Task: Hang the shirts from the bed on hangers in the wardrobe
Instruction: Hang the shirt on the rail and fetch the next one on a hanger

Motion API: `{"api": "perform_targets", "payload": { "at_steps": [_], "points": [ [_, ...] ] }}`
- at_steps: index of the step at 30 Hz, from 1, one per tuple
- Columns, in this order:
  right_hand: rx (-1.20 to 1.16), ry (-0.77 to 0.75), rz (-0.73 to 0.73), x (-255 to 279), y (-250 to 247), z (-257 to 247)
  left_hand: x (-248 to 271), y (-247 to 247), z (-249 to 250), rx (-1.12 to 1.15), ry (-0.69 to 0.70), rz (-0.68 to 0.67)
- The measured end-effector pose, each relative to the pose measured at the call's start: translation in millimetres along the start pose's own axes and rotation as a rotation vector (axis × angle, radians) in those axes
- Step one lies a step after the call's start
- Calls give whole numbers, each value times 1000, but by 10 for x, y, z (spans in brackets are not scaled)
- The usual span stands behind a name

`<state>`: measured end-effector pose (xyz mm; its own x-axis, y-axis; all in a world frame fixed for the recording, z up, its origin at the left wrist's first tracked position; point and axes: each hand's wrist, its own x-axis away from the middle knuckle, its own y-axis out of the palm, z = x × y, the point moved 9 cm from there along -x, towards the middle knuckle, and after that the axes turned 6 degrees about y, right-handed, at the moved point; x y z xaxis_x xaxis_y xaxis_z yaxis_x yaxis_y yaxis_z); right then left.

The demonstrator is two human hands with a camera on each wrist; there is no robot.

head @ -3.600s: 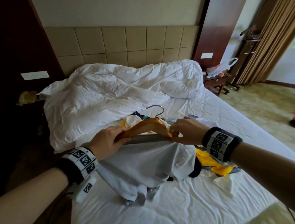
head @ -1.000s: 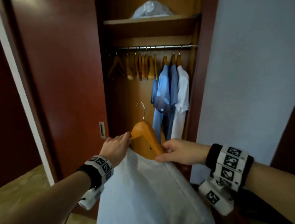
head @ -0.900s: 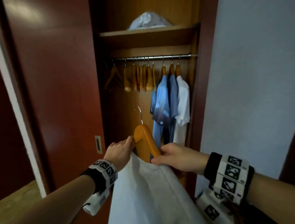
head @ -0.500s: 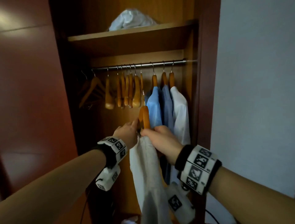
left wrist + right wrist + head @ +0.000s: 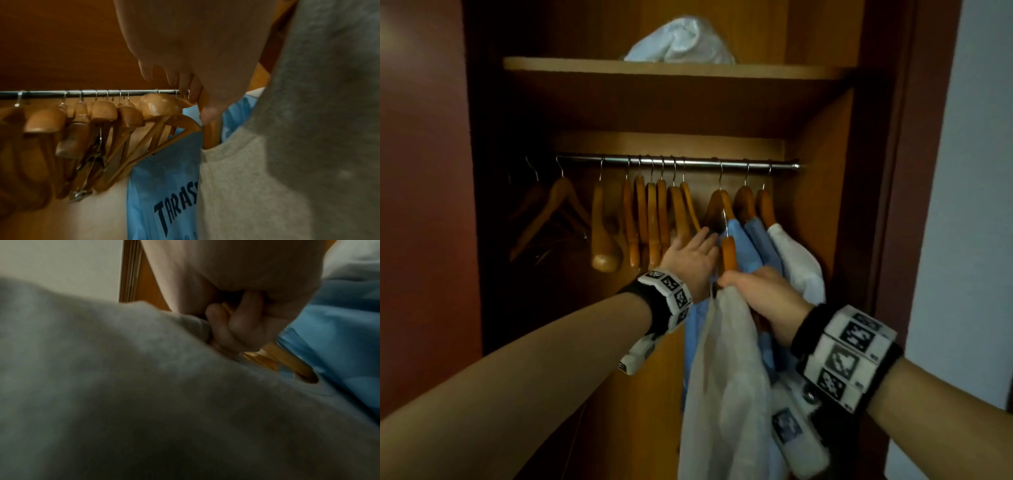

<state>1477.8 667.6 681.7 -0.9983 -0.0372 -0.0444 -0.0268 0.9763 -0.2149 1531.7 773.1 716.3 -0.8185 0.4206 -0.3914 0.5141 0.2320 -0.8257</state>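
Wood-panelled wardrobe (image 5: 825, 171) fills my view, with a rail (image 5: 688, 161) carrying bare hangers (image 5: 650, 222) on the left and three hung shirts (image 5: 753, 240) on the right. My right hand (image 5: 763, 294) grips the hanger (image 5: 729, 251) just below its neck, fingers (image 5: 236, 324) curled round the wood where it enters the collar of the grey shirt (image 5: 726, 377). The shirt drapes down from my fist, between my two forearms. My left hand (image 5: 691, 257) is off the hanger, fingers straight and spread, touching the blue shirt (image 5: 164, 186) and the nearest bare hangers at the gap beside it. Half a second ago that hand was still at the hanger's left shoulder; since then it has let go and reached ahead, and the hanger has risen closer to the rail. The hanger stands edge-on to me, its long axis running away from me into the wardrobe, its wire hook (image 5: 725, 222) pointing up, still below the rail and not caught on it. A white bundle (image 5: 678, 41) sits on the shelf (image 5: 585, 66) above.
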Motion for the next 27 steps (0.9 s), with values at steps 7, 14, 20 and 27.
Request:
{"api": "perform_targets", "payload": {
  "at_steps": [7, 14, 20, 27],
  "points": [
    [56, 21, 55, -346, 58, -186, -336, 49, -258, -74, 149, 31],
    [84, -42, 185, -651, 188, -719, -323, -8, -556, 45, 212, 101],
    [97, -47, 248, -1145, 330, -1197, -303, -12, -955, 234, 111, 218],
    [143, -64, 170, -1762, 614, -1395, -264, 60, -1024, 168, 101, 250]
  ]
}}
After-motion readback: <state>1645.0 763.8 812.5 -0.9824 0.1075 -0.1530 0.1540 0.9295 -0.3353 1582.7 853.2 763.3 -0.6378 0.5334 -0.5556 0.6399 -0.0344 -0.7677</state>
